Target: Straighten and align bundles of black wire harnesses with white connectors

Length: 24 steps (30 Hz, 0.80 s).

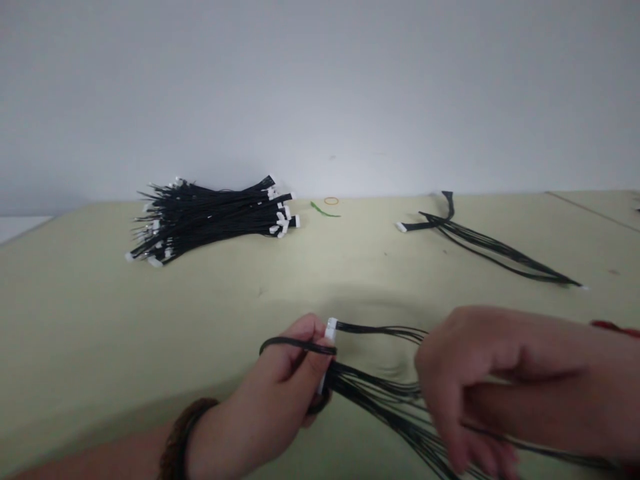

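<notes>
My left hand (280, 380) is closed in a pinch on the white plug connectors (331, 328) of a black wire harness (380, 383). A black wire loop (285, 341) bends over its thumb and fingers. From the connectors, many thin black wires fan out to the right and toward the near edge of the view. My right hand (480, 380) hangs bent over these wires, its fingers pointing down. Those fingers are blurred and partly hidden behind the hand, so whether they grip any wire does not show.
A thick bundle of black wire harnesses (215, 213) with white connectors lies at the back left of the table (200, 320). Another black harness (500, 250) lies at the back right. Between them are a green strip (324, 211) and an orange rubber band (331, 201). Behind stands a pale wall (320, 87).
</notes>
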### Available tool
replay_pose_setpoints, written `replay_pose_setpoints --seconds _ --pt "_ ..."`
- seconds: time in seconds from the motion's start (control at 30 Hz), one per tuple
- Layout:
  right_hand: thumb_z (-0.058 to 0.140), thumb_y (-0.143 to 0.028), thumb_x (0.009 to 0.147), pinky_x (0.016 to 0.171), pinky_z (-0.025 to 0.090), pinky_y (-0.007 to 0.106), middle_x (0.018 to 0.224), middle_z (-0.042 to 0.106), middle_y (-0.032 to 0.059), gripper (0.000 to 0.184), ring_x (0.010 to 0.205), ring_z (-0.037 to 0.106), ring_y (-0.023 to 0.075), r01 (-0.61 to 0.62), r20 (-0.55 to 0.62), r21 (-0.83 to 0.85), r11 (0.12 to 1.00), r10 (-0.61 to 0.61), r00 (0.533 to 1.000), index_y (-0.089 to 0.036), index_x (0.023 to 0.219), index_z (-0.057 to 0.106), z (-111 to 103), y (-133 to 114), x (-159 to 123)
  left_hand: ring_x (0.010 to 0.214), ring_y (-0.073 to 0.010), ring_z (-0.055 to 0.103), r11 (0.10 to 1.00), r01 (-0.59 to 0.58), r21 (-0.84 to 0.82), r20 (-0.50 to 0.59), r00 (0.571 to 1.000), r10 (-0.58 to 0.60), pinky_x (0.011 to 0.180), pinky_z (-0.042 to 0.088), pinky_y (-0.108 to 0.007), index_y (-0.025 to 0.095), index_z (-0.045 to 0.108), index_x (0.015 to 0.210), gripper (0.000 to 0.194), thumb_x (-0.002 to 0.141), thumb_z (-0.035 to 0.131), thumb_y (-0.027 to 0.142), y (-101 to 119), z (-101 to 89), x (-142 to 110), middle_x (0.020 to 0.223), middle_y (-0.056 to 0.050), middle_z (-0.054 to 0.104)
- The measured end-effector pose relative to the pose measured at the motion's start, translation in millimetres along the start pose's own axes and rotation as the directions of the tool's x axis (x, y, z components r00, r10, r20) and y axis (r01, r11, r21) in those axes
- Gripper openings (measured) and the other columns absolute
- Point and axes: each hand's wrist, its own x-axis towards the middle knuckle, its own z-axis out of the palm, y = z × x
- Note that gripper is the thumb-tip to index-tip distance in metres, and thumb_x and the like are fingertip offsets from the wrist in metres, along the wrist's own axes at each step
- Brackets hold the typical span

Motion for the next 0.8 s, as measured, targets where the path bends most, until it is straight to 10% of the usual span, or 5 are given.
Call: replay_pose_setpoints --seconds 0.17,0.33,0.5,0.63,0.8 --pt "0.057 -0.038 0.079 0.057 0.043 0.018 0.061 0.06 -0.006 0.025 0.059 0.058 0.0055 0.3 -0.167 0.163 0.94 -0.273 0.947 -0.018 0.069 0.066 -52 10 -2 0.04 -0.0051 0.029 0.999 0.026 -0.024 -0.026 0.999 -0.027 0.035 0.026 -0.014 0.022 0.04 0.07 0.027 0.084 0.047 0.045 1 1.4 0 0.048 0.011 0.032" --pt "0.023 -0.037 0.097 0.051 0.04 0.012 0.072 0.056 -0.0112 0.038 0.047 0.045 -0.0012 0.482 -0.693 0.189 0.855 -0.232 0.683 -0.029 0.089 0.059 -47 0 5 0.041 -0.0052 0.028 0.999 0.025 -0.044 -0.036 0.999 -0.027 0.036 0.025 -0.014 0.022 0.039 0.07 0.027 0.085 0.045 0.043 -1 2.4 -1 0.049 0.011 0.03" --pt "0.044 -0.03 0.091 0.034 0.032 0.017 0.057 0.058 -0.0093 0.011 0.036 0.048 0.006 0.145 -0.496 -0.107 0.984 -0.179 0.85 -0.025 0.083 0.049 6 -2 6 0.041 -0.0054 0.027 0.999 0.014 -0.044 -0.009 1.0 -0.014 0.037 0.025 -0.015 0.022 0.041 0.071 0.03 0.084 0.046 0.048 -3 2.3 -2 0.05 0.01 0.031" --pt "0.044 -0.024 0.091 0.046 0.035 0.024 0.064 0.06 -0.0028 0.013 0.052 0.055 0.0115 -0.062 -0.454 -0.745 0.664 -0.436 0.777 -0.021 0.081 0.053 33 10 12 0.043 -0.006 0.028 0.997 0.008 -0.077 0.043 0.999 -0.004 0.038 0.025 -0.016 0.021 0.042 0.071 0.032 0.082 0.048 0.051 3 2.5 -6 0.051 0.01 0.031" --pt "0.041 -0.021 0.092 0.047 0.03 0.025 0.065 0.058 -0.0009 0.017 0.052 0.05 0.0107 -0.054 -0.365 -0.847 0.529 -0.503 0.783 -0.018 0.081 0.054 36 17 10 0.044 -0.0065 0.03 0.998 0.027 -0.056 0.076 0.997 -0.023 0.04 0.026 -0.017 0.021 0.043 0.072 0.033 0.082 0.049 0.051 9 2.3 -9 0.051 0.009 0.034"
